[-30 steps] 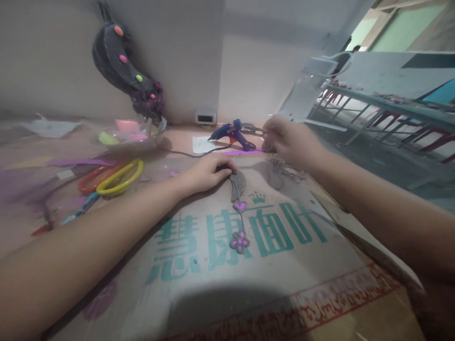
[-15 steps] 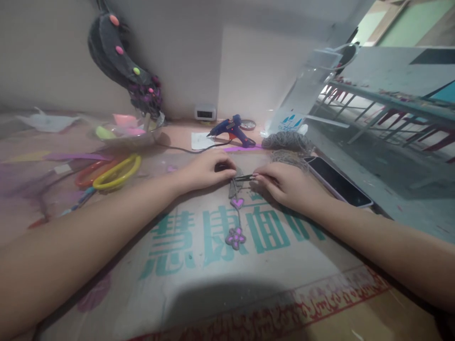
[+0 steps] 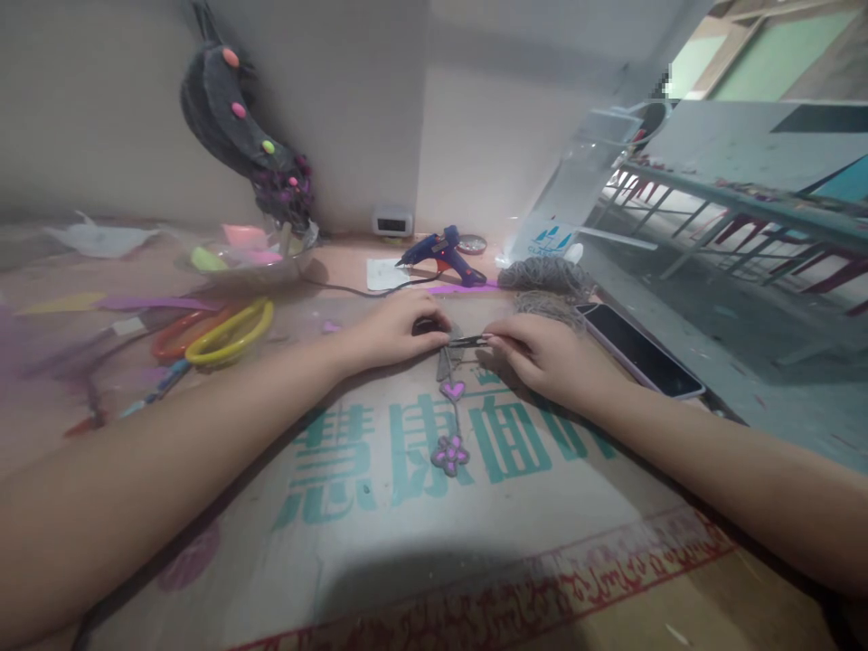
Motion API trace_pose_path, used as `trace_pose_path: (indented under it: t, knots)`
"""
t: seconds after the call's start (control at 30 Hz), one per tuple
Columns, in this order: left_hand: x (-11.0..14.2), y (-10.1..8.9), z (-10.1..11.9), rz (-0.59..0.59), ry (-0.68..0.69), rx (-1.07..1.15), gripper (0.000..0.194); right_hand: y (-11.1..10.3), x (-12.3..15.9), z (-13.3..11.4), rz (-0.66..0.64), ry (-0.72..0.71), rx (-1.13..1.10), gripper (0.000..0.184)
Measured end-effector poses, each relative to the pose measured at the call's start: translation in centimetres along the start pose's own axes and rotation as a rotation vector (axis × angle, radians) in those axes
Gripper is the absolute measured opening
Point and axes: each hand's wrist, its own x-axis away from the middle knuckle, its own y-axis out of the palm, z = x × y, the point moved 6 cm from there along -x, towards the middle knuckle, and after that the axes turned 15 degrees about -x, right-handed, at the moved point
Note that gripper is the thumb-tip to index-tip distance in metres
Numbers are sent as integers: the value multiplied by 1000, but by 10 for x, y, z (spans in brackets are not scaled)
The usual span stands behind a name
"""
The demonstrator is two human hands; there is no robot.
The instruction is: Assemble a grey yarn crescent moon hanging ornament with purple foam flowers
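My right hand (image 3: pixel 539 354) pinches dark metal tweezers (image 3: pixel 475 341), whose tips point left toward the other hand. Thumb and fingers of my left hand (image 3: pixel 400 327) are closed on grey yarn (image 3: pixel 446 363) at the top of a small string of ornaments. Under the fingertips lies a small grey piece (image 3: pixel 453 348), partly hidden. Down the yarn come a pink heart with a grey edge (image 3: pixel 453 390) and then a pink-and-grey flower (image 3: pixel 450 455). Both rest flat on the printed board.
A blue glue gun (image 3: pixel 444 253) lies on the table behind my hands. Right of it sit grey yarn skeins (image 3: pixel 546 278) and a phone (image 3: pixel 641 351). At left are yellow-handled scissors (image 3: pixel 231 333), a clear bowl (image 3: pixel 264 269) and a decorated grey stuffed form (image 3: pixel 223 113).
The view has shifted slightly, with the background sitting a little lower. Both hands keep their grip, and the tweezers stay almost in the same place by the left fingertips.
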Motion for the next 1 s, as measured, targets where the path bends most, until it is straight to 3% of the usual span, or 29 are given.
trace_pose_path:
  t: [0.5, 1.0]
  knots:
    - [-1, -2, 2, 7, -6, 7, 16, 7, 0, 2, -44, -73, 25, 25]
    - [-1, -1, 1, 3, -21, 4, 17, 0, 1, 1, 5, -25, -5, 26]
